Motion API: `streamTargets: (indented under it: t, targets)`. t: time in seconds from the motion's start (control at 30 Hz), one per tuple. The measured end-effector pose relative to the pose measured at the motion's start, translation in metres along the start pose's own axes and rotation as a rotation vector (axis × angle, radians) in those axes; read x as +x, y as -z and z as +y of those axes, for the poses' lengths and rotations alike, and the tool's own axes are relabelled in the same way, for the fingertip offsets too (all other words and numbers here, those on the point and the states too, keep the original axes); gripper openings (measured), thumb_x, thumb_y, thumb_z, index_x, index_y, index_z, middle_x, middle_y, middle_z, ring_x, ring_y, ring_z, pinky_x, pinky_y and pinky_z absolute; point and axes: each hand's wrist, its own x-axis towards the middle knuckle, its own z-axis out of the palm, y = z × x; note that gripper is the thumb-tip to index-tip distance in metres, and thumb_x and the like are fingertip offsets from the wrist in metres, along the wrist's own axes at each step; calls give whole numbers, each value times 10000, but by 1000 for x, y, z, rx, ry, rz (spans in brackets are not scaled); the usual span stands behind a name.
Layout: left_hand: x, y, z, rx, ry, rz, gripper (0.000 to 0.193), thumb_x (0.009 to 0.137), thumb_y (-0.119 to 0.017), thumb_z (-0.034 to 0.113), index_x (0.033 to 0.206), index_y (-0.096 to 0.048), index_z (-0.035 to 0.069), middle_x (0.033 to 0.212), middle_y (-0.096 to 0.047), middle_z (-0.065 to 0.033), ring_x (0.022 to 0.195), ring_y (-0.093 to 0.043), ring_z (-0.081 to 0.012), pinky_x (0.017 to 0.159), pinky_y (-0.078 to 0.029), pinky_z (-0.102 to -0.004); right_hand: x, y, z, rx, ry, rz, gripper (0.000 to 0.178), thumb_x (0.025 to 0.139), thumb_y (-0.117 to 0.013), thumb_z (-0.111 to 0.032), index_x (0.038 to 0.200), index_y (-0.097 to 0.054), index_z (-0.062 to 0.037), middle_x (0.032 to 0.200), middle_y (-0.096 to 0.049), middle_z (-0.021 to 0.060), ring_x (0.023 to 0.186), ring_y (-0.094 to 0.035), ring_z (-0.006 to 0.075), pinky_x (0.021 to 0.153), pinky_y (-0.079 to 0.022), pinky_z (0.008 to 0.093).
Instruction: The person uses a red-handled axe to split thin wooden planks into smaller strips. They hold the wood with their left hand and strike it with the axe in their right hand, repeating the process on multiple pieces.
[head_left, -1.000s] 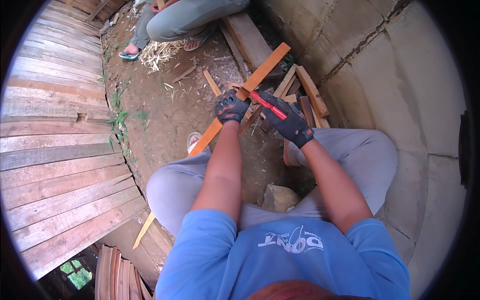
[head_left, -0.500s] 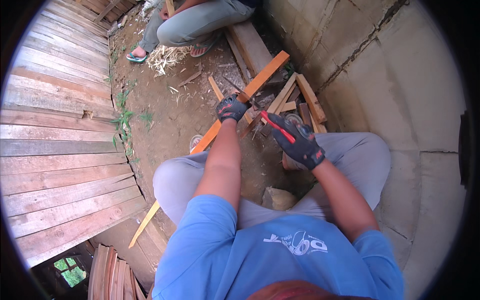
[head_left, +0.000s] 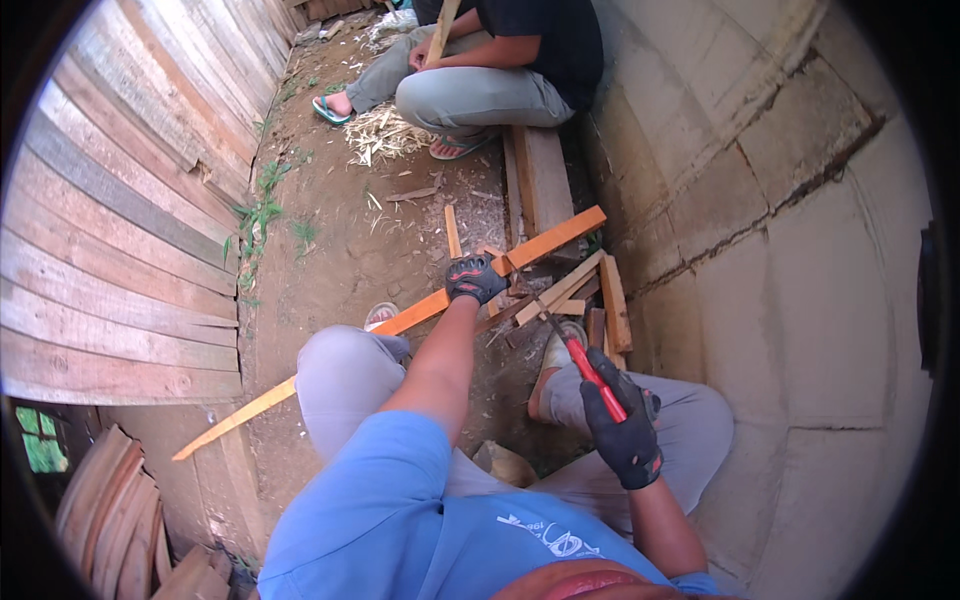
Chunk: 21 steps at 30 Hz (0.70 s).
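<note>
A long, narrow orange wooden plank [head_left: 555,238] slants from the lower left up toward the far right, over my left knee. My left hand [head_left: 475,279], in a black glove with red marks, is closed around its middle. Just beyond that hand the plank shows a small notch or step. My right hand [head_left: 622,420], also gloved in black, grips the red handle of a tool [head_left: 597,380] with a thin dark blade. This tool points up and leftward toward the plank, below its far half. Its tip is hard to make out against the wood pieces behind.
Several wood offcuts [head_left: 617,305] lie by the block wall [head_left: 750,260] on the right. A person in grey trousers [head_left: 485,97] sits ahead on a thick beam [head_left: 545,190], near pale shavings [head_left: 385,137]. Board siding [head_left: 120,230] lines the left. A stone [head_left: 503,463] lies between my legs.
My right hand has drawn the red-handled tool back toward me, away from the plank. My left hand still holds the plank. The whole view has turned, showing more of the seated person.
</note>
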Motion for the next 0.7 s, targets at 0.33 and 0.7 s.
streamTargets:
  t: [0.33, 0.7]
  targets:
    - [-7, 4, 10, -20, 17, -17, 662, 810, -788, 613, 1267, -784, 134, 1295, -764, -160, 1189, -742, -335, 1035, -590, -464, 42, -42, 15, 43, 84, 117, 368, 1037, -691, -161, 1378, -723, -27, 1287, -773, 209, 1206, -750, 339, 1027, -577, 418]
    - [-1, -5, 10, -35, 14, 27, 607, 807, -789, 585, 1238, -799, 158, 1240, -784, -143, 1150, -757, -332, 1002, -601, -466, 59, -35, 2, 55, 51, 72, 377, 1045, -691, -178, 1389, -712, -25, 1328, -755, 205, 1225, -728, 355, 1055, -558, 432]
